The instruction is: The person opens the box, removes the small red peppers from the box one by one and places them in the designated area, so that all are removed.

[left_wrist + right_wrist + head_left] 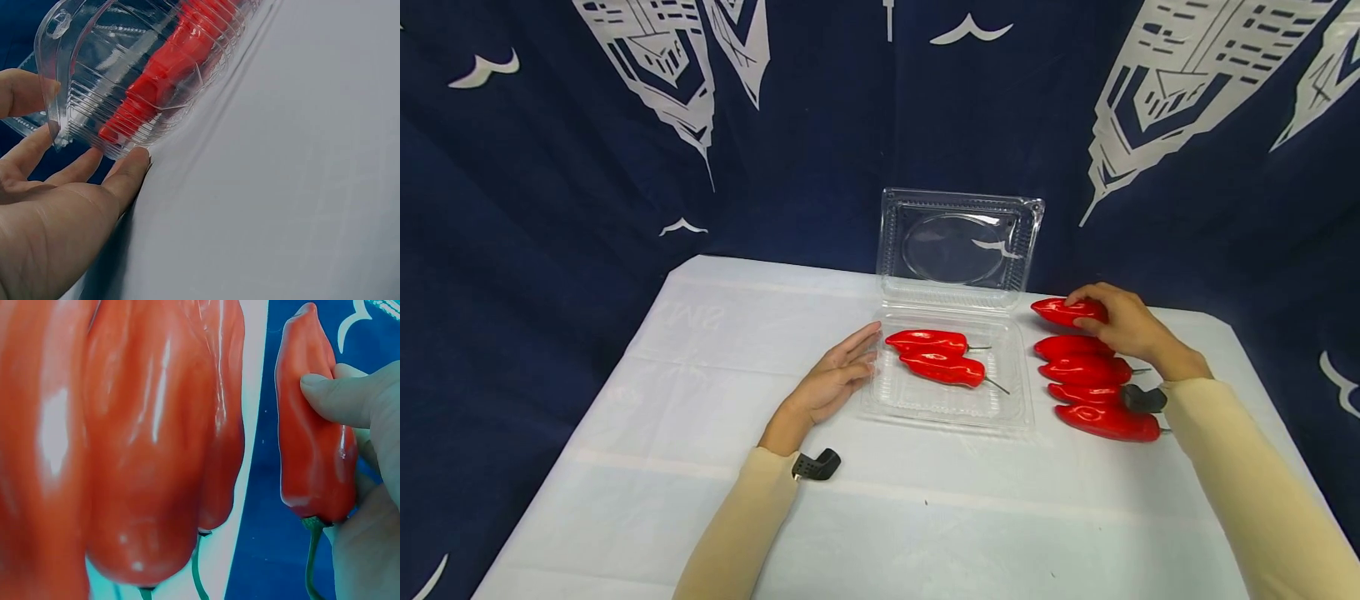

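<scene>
My right hand [1123,321] grips a red pepper [1060,312] at the far right of the table. In the right wrist view, thumb and fingers pinch that pepper [312,450] by its sides, its green stem hanging down. A clear plastic clamshell box [955,414] stands with its lid [958,242] raised at the back. Two red peppers [943,368] lie in its base, stems to the right. My left hand [827,383] touches the left edge of the box with fairly straight fingers. The left wrist view shows its fingertips against the clear rim [56,100].
A column of several more red peppers [1108,422] lies right of the box, under and beside my right wrist. The white-covered table [880,533] ends at the back against a dark blue cloth [820,167] with white prints.
</scene>
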The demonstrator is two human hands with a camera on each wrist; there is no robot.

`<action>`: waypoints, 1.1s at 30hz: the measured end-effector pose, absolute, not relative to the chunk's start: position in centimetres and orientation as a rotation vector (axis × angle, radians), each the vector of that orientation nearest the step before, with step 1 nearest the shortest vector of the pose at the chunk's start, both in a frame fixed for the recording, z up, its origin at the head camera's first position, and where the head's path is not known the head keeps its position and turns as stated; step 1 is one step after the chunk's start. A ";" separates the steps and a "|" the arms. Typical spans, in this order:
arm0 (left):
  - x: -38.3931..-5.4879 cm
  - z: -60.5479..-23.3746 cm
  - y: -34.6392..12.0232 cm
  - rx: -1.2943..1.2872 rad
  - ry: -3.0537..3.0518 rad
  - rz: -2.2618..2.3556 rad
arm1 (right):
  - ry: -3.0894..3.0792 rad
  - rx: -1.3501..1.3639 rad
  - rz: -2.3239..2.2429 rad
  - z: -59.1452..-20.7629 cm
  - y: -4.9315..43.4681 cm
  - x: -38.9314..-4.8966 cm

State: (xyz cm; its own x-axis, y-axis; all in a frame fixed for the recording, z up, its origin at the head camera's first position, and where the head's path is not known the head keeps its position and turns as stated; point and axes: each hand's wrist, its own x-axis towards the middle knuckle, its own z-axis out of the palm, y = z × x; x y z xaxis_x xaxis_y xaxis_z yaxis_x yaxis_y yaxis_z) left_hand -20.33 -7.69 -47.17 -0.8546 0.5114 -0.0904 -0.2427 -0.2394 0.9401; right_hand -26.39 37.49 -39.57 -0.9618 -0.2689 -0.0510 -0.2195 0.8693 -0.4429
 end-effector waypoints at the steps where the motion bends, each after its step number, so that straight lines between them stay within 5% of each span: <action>1: -20.3 -47.2 -7.7 0.328 1.552 2.125 | 2.926 -0.374 -0.682 -39.7 37.5 -26.5; 33: -20.3 -47.4 -7.8 0.348 1.553 2.128 | 2.824 -0.298 -0.687 -42.1 38.3 -27.4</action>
State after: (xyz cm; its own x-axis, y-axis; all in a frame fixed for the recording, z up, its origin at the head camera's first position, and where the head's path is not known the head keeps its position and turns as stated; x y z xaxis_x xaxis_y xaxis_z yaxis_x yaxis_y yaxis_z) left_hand -20.31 -7.75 -47.41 -0.8526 0.5173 -0.0747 -0.2288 -0.2409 0.9432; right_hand -27.41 38.26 -42.15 -0.9553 -0.2462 -0.1639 -0.1434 0.8701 -0.4716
